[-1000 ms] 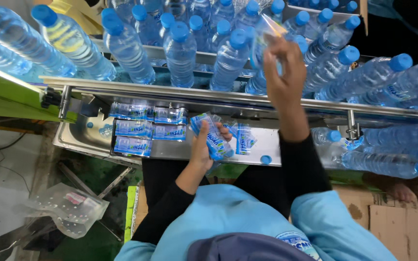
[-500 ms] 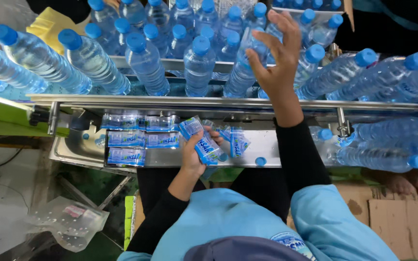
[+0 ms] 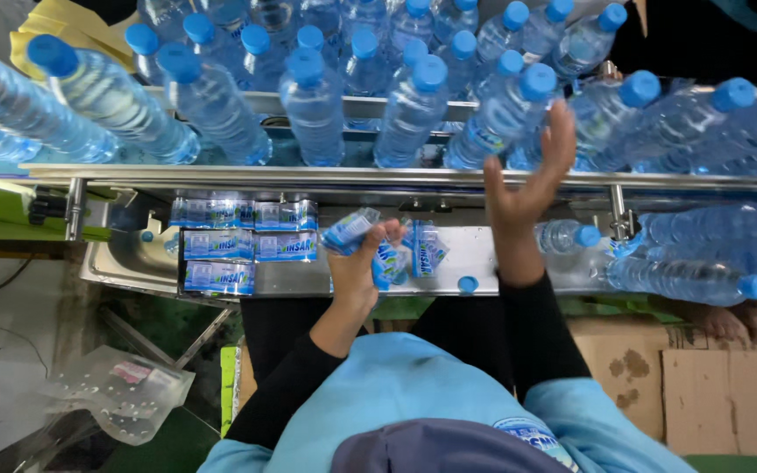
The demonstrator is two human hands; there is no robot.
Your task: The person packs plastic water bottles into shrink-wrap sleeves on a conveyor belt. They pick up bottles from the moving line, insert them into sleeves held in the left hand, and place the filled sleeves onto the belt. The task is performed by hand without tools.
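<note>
Left hand (image 3: 363,267) is closed on a small bunch of blue label sleeves (image 3: 350,229), held just above the steel counter (image 3: 308,276). Right hand (image 3: 523,188) is open, fingers spread wide, holding nothing, reaching up to a clear water bottle (image 3: 494,123) in the packed row on the conveyor. Fingertips look near or just touching it; can't tell which.

Stacks of flat labels (image 3: 243,243) lie on the counter to the left. A loose blue cap (image 3: 468,284) lies just beside the right forearm. More bottles (image 3: 685,276) lie on their sides to the right.

Looks like the labelling step: bottle pick in hand, labels staged. Next move likely needs a firm grip on one bottle without knocking its neighbours, then bringing it to the left hand.
</note>
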